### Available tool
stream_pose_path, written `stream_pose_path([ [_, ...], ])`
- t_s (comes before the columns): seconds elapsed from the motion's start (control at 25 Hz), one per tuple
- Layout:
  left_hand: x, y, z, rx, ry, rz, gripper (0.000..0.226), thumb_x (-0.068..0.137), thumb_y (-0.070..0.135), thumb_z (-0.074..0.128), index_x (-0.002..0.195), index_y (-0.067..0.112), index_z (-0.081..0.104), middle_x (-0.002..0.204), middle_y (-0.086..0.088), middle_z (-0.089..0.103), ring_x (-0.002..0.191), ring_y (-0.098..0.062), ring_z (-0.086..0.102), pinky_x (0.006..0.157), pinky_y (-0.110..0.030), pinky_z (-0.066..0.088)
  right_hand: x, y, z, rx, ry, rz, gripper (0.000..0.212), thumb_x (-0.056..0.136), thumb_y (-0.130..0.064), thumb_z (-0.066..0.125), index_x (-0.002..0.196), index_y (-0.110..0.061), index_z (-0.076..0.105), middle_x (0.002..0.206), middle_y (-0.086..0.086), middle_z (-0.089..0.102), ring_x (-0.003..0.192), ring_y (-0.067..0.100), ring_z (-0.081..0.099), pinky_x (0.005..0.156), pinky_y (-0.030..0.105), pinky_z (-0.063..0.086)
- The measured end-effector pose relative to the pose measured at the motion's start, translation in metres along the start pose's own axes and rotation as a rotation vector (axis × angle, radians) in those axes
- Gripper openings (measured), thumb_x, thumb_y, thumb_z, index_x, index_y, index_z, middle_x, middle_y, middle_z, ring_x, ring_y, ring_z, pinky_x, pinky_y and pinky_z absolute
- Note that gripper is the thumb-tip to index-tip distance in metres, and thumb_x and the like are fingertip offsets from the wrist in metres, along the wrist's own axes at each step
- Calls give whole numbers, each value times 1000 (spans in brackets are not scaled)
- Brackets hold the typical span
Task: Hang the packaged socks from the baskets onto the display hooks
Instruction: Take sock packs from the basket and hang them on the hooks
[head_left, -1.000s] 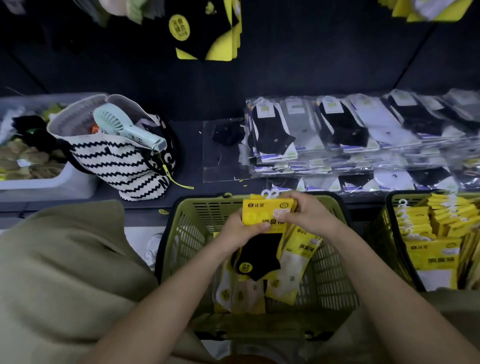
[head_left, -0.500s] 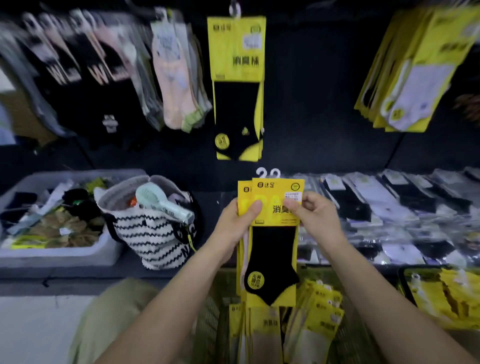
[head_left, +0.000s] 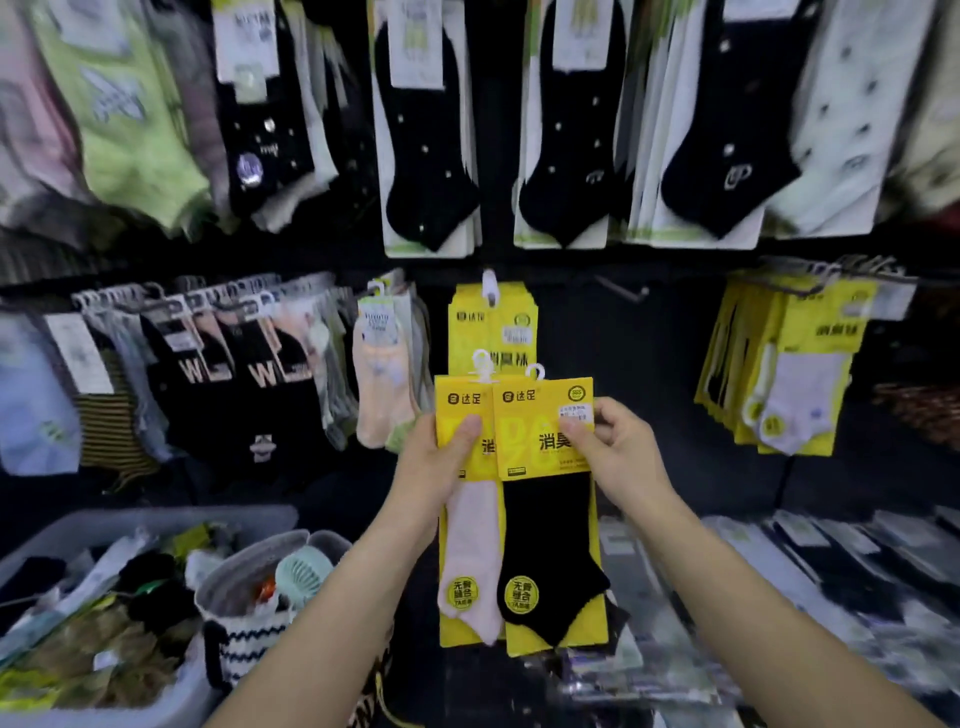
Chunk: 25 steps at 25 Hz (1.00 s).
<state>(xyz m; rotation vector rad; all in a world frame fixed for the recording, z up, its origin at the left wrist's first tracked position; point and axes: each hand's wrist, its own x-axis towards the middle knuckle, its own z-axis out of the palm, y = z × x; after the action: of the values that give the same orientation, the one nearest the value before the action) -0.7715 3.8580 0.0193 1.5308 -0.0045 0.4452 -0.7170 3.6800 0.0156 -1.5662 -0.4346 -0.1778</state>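
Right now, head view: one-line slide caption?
Left hand holds a pink-sock pack, right hand a black-sock pack, before a hanging yellow pack.

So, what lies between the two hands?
Two yellow packs: a pink-sock pack in the left hand, a black-sock pack in the right hand; head view.

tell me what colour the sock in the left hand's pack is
Pale pink sock, best in the head view.

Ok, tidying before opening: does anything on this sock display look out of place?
The striped tote bag with a mint handheld fan sits beside a grey bin at lower left; they look personal, not merchandise.
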Motion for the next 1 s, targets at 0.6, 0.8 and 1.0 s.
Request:
stream_pose_path([
  [0.6, 31, 45, -68, 73, 235, 143, 21, 91, 23, 57, 107, 9, 61, 104, -9, 70, 93, -25, 68, 80, -39, 55, 75, -31, 56, -237, 107, -4, 12, 90, -28, 59, 94, -17, 60, 88, 1, 70, 83, 22, 67, 80, 46, 54],
  [0.8, 25, 38, -57, 68, 183, 139, 14, 88, 22, 61, 101, 17, 64, 85, 6, 74, 77, -10, 71, 57, -18, 54, 63, -32, 51, -392, 240, 48, 33, 87, -40, 61, 112, -20, 53, 105, -3, 60, 96, 17, 60, 86, 42, 50],
  [1.0, 22, 30, -34, 57, 129, 130, 12, 85, 18, 66, 97, 17, 66, 90, -1, 74, 78, -14, 71, 62, -24, 57, 46, -62, 61, -316, 70, -195, 16, 87, -39, 59, 99, -29, 58, 103, -7, 57, 85, 0, 53, 69, 12, 41],
])
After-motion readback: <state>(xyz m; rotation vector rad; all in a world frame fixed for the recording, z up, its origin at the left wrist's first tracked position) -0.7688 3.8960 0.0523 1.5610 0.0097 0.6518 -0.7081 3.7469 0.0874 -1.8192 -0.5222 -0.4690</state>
